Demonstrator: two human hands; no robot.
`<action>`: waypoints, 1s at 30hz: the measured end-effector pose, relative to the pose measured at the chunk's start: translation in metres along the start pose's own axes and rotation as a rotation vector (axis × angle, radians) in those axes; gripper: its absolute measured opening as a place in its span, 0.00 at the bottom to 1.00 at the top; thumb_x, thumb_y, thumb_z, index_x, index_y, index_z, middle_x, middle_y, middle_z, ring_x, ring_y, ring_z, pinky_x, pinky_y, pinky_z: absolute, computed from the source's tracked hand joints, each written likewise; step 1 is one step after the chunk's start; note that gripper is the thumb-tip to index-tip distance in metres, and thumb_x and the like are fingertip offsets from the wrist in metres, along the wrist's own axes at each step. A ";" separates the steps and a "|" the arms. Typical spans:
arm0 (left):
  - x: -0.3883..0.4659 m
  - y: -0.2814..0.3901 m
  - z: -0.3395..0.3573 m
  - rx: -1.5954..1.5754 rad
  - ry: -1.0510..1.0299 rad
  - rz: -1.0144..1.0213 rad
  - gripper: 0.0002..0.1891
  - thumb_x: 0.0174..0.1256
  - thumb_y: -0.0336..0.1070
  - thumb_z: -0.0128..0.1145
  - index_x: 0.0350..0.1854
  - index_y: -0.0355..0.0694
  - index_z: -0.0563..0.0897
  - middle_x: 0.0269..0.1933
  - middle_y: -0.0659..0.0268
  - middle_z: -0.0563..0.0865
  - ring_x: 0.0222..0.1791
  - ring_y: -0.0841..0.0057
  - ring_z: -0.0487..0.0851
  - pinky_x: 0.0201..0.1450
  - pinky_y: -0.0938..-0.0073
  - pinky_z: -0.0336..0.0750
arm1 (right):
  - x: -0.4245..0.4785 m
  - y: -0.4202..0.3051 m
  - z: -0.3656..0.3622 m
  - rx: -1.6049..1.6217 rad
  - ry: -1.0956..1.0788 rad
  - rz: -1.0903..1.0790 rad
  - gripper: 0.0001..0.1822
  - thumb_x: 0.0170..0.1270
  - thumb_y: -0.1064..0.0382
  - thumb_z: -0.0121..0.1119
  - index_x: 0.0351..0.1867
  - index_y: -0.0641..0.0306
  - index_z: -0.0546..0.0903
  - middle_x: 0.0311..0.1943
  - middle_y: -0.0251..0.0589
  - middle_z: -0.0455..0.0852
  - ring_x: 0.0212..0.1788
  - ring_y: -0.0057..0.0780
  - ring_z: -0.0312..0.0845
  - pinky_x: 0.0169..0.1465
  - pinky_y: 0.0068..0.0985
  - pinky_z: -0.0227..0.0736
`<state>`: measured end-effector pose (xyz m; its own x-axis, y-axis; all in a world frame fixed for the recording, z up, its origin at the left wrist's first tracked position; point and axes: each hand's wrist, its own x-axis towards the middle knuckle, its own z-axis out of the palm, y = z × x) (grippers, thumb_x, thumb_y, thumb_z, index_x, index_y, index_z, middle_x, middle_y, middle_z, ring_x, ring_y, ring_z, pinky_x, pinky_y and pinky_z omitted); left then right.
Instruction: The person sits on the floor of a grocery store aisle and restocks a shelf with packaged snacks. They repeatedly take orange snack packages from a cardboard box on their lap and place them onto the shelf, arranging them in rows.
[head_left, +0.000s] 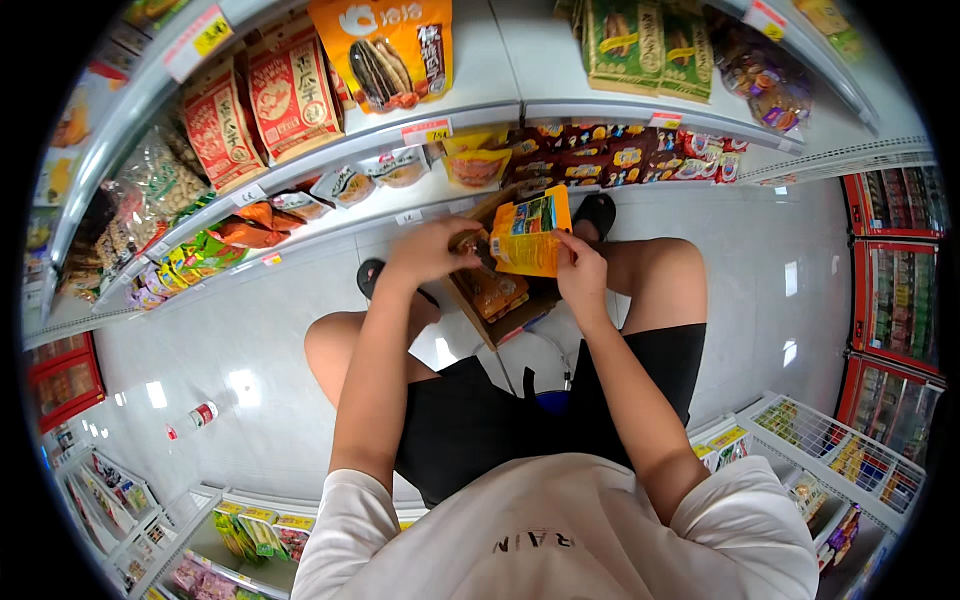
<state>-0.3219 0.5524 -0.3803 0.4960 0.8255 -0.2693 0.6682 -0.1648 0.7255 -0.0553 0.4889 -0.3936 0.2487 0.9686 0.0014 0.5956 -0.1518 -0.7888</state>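
Observation:
Between my feet on the floor stands an open cardboard box (493, 336) with brown-orange snack packets (491, 291) inside. My right hand (582, 268) pinches the right edge of a yellow-orange snack pouch (529, 234), which is tilted above the box with its printed side toward me. My left hand (431, 251) is at the box's left side. Its thumb and fingers are around a dark brown packet (474, 246), partly hidden by the hand and the pouch.
Ahead, a low shelf (480, 120) overhangs a bottom shelf of snack bags (476, 166). A large orange sunflower-seed bag (394, 56) stands on the upper one. A plastic bottle (196, 418) lies on the tiled floor at left. Red-framed coolers (856, 292) line the right.

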 end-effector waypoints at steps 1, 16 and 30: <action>-0.005 0.012 0.004 -0.078 -0.017 0.078 0.40 0.52 0.48 0.77 0.70 0.46 0.76 0.70 0.54 0.77 0.70 0.58 0.75 0.69 0.64 0.72 | -0.003 -0.014 -0.015 0.074 0.007 0.036 0.11 0.69 0.69 0.60 0.49 0.65 0.88 0.38 0.55 0.90 0.38 0.32 0.89 0.45 0.27 0.80; -0.107 0.130 0.064 -0.644 0.852 -0.063 0.15 0.79 0.39 0.56 0.58 0.34 0.79 0.44 0.66 0.88 0.43 0.86 0.81 0.46 0.79 0.77 | 0.020 -0.098 -0.103 1.026 -0.608 -0.070 0.26 0.81 0.53 0.51 0.75 0.57 0.66 0.54 0.44 0.87 0.47 0.25 0.84 0.53 0.25 0.79; -0.084 0.150 0.052 -1.296 0.950 -0.104 0.17 0.81 0.40 0.51 0.64 0.38 0.74 0.57 0.61 0.85 0.56 0.72 0.85 0.61 0.66 0.79 | 0.024 -0.054 -0.028 1.048 -0.999 -0.063 0.21 0.77 0.56 0.59 0.63 0.66 0.77 0.52 0.36 0.87 0.51 0.19 0.82 0.55 0.23 0.79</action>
<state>-0.2350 0.4302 -0.2816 -0.3556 0.9043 -0.2360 -0.4651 0.0478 0.8839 -0.0599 0.5151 -0.3337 -0.6439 0.7648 -0.0235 -0.3452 -0.3177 -0.8831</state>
